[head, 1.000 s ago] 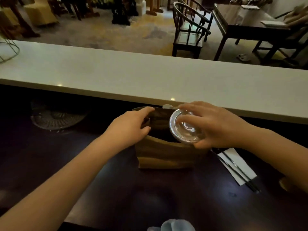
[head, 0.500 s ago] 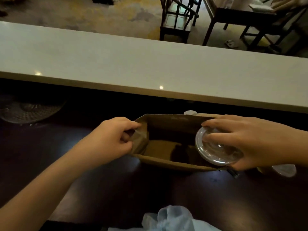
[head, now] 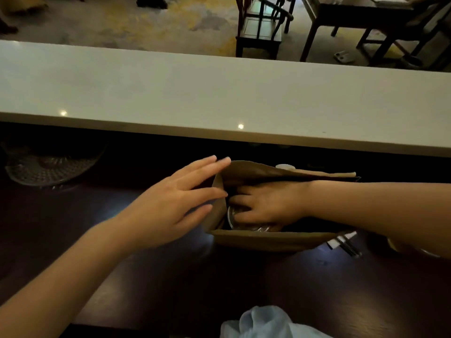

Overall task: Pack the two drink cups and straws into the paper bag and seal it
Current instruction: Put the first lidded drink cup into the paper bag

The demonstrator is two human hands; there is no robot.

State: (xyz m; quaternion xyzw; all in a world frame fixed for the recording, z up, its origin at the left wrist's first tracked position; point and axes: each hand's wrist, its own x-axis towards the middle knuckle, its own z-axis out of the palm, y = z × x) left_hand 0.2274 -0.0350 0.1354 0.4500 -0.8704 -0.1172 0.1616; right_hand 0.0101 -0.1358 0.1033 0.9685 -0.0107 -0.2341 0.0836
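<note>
Right hand (head: 266, 206), reaching inside the brown paper bag (head: 268, 240), grips the clear plastic lidded cup (head: 238, 222) at its left end. Left hand (head: 175, 203) lies spread against the bag's outside. Best to seat the cup upright, leaving room alongside.

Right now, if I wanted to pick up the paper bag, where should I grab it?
Probably by the top rim of the paper bag, coming from above. It stands upright with its mouth open, so the long near edge is free to pinch. Wait first: the right hand is inside, on the cup lid, and the left hand rests open against the left end.
</note>
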